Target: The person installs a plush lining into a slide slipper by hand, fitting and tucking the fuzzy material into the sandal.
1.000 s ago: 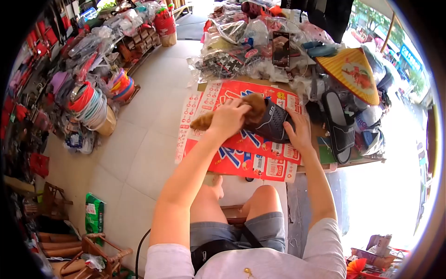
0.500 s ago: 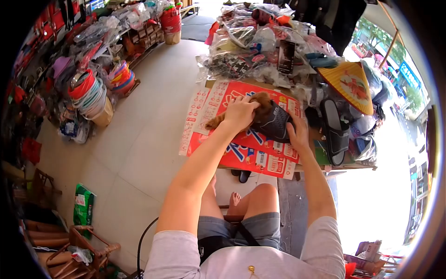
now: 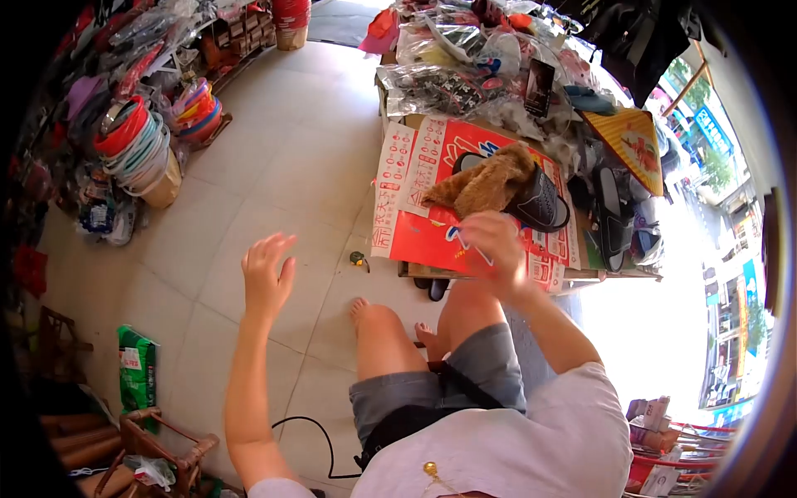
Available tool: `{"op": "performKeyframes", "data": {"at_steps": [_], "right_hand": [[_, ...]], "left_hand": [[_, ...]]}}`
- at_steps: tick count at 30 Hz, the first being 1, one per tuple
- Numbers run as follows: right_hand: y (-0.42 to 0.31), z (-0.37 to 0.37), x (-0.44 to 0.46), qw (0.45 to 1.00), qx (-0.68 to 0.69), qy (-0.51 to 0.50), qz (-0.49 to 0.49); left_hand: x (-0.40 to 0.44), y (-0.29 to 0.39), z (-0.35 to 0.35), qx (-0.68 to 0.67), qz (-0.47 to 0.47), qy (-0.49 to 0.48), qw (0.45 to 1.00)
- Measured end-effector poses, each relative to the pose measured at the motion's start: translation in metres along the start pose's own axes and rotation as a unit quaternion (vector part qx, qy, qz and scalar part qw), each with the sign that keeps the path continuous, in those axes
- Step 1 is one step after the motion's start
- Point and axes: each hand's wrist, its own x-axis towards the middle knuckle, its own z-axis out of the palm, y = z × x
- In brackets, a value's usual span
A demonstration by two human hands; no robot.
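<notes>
My left hand (image 3: 267, 272) is raised over the tiled floor, fingers apart with nothing in them. In front of the table's near edge, my right hand (image 3: 496, 249) hangs slightly blurred, its fingers stretched out and empty. Beyond it, a brown fluffy cloth (image 3: 490, 184) lies in a heap on a red printed sheet (image 3: 415, 241). Against the cloth's right side rests a black perforated slipper (image 3: 544, 203). Another dark slipper (image 3: 467, 162) shows partly behind the cloth. Neither hand touches them.
Plastic-wrapped goods (image 3: 448, 91) pile up at the table's back. A yellow conical hat (image 3: 633, 149) and a black sandal (image 3: 614, 220) are at the right. Stacked buckets (image 3: 137, 153) stand left. A small dark object (image 3: 358, 259) lies on the floor, near a green bag (image 3: 137, 369).
Both hands have let go of the cloth and slipper and pulled back towards me, the left far out to the left. The view has shifted, and the cloth now lies loose beside the slipper.
</notes>
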Motion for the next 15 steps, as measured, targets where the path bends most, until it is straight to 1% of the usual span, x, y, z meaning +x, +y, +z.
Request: {"op": "performKeyframes", "data": {"at_steps": [2,3,4,5,6,7,9,11,12,14,15], "right_hand": [[-0.039,0.037,0.006,0.991,0.071,-0.059,-0.100],[-0.053,0.048,0.003,0.985,0.101,-0.092,-0.105],[-0.061,0.058,-0.001,0.977,0.130,-0.124,-0.113],[-0.064,0.067,-0.006,0.977,0.130,-0.120,-0.121],[-0.068,0.079,-0.017,0.969,0.174,-0.149,-0.087],[-0.066,0.090,-0.024,0.957,0.220,-0.177,-0.061],[-0.058,0.107,-0.045,0.951,0.225,-0.202,-0.067],[-0.046,0.124,-0.066,0.940,0.250,-0.224,-0.061],[-0.042,0.127,-0.076,0.936,0.260,-0.228,-0.061],[-0.029,0.134,-0.093,0.935,0.253,-0.249,-0.023],[-0.024,0.137,-0.103,0.931,0.261,-0.255,-0.021]], "left_hand": [[-0.031,-0.006,-0.010,0.022,-0.038,-0.028,0.999],[-0.049,-0.007,-0.013,0.026,-0.035,-0.028,0.999],[-0.067,-0.008,-0.014,0.030,-0.068,-0.049,0.996],[-0.080,-0.008,-0.013,0.034,-0.103,-0.067,0.992],[-0.092,-0.011,-0.011,0.034,-0.104,-0.067,0.992],[-0.100,-0.010,-0.009,0.028,-0.122,-0.070,0.990],[-0.127,0.001,-0.001,0.022,-0.153,-0.073,0.985],[-0.152,0.018,0.010,-0.008,-0.224,-0.110,0.968],[-0.160,0.033,0.015,-0.005,-0.234,-0.113,0.966],[-0.172,0.059,0.026,-0.058,-0.279,-0.125,0.950],[-0.176,0.071,0.030,-0.058,-0.289,-0.128,0.947]]}}
